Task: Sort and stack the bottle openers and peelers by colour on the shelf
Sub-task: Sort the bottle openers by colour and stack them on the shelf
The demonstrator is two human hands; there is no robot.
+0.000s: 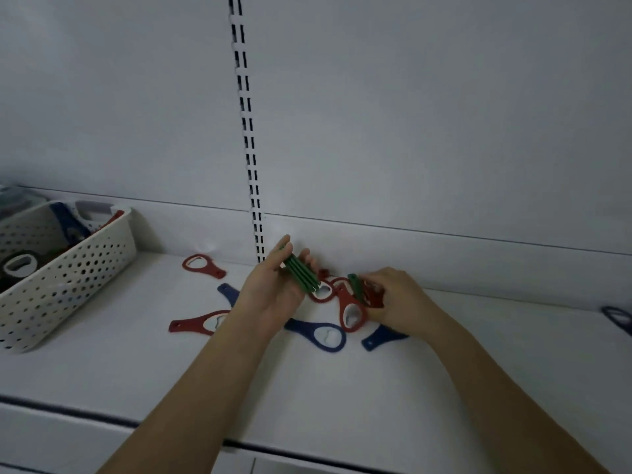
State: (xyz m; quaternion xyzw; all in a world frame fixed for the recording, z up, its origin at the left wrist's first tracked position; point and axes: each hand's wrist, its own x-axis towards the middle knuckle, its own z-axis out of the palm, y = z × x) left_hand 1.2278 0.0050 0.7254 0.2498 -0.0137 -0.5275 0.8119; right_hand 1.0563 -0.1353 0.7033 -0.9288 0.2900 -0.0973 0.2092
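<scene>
My left hand (273, 289) holds a stack of green bottle openers (301, 273) edge-up above the white shelf (171, 371). My right hand (393, 302) pinches another green opener (355, 287) amid a heap of red openers (350, 307). Loose red openers lie at the back left (201, 266) and front left (198, 323). Blue openers lie near my wrists: one in the middle (321, 333), one under my right wrist (379, 338), one behind my left hand (227, 292).
A white perforated basket (68, 268) stands at the left with more openers inside, blue, red and black. A dark blue opener (619, 318) lies at the far right edge. A slotted upright (249, 142) runs up the back wall.
</scene>
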